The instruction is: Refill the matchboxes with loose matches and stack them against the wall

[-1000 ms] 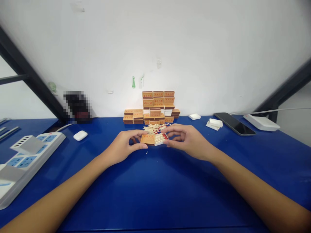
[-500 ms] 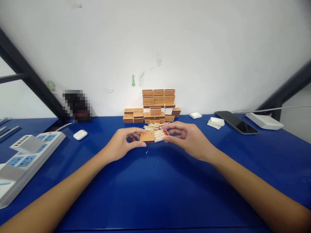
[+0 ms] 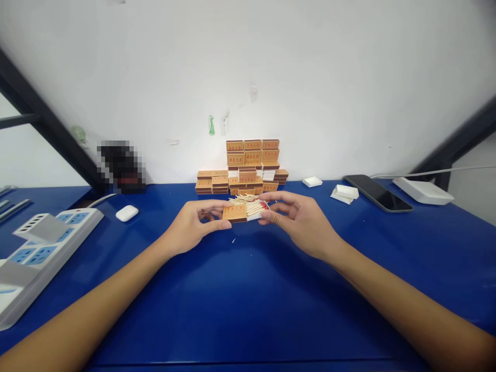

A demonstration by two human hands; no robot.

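Matchbox (image 3: 240,214) toward tabletop's (image 3: 248,299) back edge, mid-width; tray (image 3: 254,216) partly out, full of red-tipped matches (image 3: 254,207). Left hand (image 3: 192,226) grips the sleeve (image 3: 231,211), right hand (image 3: 301,221) the tray's end. Loose matches (image 3: 243,198) just behind; stacked boxes (image 3: 252,156) along back edge; white trays (image 3: 346,191) toward back right corner, contents unclear.

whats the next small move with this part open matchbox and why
Perhaps the right hand should ease the white tray into the sleeve: the left hand grips the sleeve, while the tray juts out with matches showing.
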